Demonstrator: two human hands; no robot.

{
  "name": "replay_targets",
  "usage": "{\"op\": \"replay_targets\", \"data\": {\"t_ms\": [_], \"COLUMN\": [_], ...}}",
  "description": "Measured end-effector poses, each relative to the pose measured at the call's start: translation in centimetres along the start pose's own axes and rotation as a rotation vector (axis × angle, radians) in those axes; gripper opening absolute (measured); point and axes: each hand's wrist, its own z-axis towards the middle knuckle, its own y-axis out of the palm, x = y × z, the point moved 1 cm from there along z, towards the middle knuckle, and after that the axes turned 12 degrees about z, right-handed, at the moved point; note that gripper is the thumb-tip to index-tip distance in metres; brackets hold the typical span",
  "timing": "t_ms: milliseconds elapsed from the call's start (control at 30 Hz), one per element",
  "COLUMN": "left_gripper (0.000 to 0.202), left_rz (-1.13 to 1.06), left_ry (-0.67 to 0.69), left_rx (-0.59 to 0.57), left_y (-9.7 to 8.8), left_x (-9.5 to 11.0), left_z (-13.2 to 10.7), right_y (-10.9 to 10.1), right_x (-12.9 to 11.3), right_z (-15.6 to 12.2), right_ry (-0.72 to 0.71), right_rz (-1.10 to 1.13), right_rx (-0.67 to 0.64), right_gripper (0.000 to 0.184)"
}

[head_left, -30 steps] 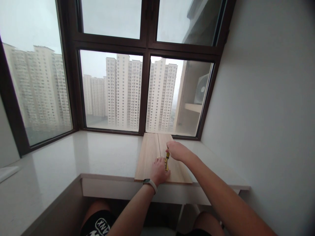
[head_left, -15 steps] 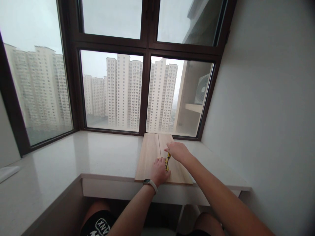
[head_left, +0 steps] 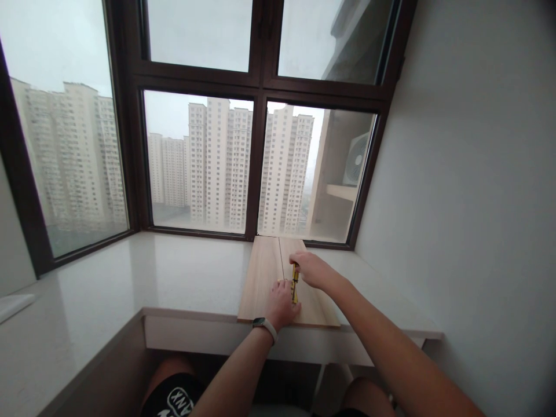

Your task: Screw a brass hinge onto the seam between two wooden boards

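Observation:
A pale wooden board (head_left: 259, 292) with a dark lengthwise line lies across the white sill. My right hand (head_left: 310, 269), above the board, is closed round the handle of a yellow-and-black screwdriver (head_left: 296, 273). The screwdriver stands nearly upright, its shaft pointing down. Below it, a small yellow piece with dark spots, perhaps a hinge (head_left: 295, 298), rests on the board. My left hand (head_left: 282, 302) presses this piece down, thumb on its near right side and fingers at its left and far side. The screwdriver's tip is too small to make out.
The white sill (head_left: 195, 272) extends left and right of the board, with its front edge (head_left: 195, 315) over my knees. Brown window frames (head_left: 256, 162) rise behind the board. At right stands a white wall (head_left: 469, 174). A white object (head_left: 15, 306) lies far left.
My right hand has turned slightly with the screwdriver, whose handle now leans a little further left and stands more upright. My left hand and the board have stayed in place.

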Motion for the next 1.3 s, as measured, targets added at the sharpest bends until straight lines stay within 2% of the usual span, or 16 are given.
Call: {"op": "replay_targets", "data": {"t_ms": [167,400,467,600,767,933,1167,1300], "left_gripper": [0.054,0.055,0.054,0.054,0.055,0.055,0.054,0.052], "left_rz": [0.003,-0.015,-0.02,-0.02,-0.014,-0.013,0.01,0.013], "left_ry": [0.004,-0.003,-0.009,-0.012,-0.012,-0.014,-0.009,-0.017], "left_rx": [-0.002,-0.006,-0.005,-0.022,-0.021,-0.02,-0.029,-0.04], "left_y": [-0.1,-0.3,-0.3,-0.3,-0.4,-0.4,-0.6,-0.7], "left_x": [0.0,0.1,0.1,0.1,0.1,0.1,0.3,0.4], "left_z": [-0.1,-0.1,-0.1,-0.1,-0.1,-0.1,-0.2,-0.1], "right_y": [-0.2,-0.4,-0.4,-0.5,-0.7,-0.7,0.0,0.3], "right_x": [0.0,-0.4,-0.5,-0.7,-0.9,-0.7,-0.9,-0.8], "right_z": [0.0,-0.1,-0.1,-0.2,-0.3,-0.1,-0.4,-0.5], "right_ry": [0.073,0.199,0.202,0.13,0.016,0.097,0.218,0.245], "right_rz": [-0.056,-0.164,-0.151,-0.096,-0.064,-0.09,-0.222,-0.255], "right_rx": [-0.023,-0.016,-0.026,-0.067,-0.072,-0.075,-0.009,0.008], "right_gripper": [0.01,0.036,0.033,0.01,0.019,0.01,0.045,0.053]}}
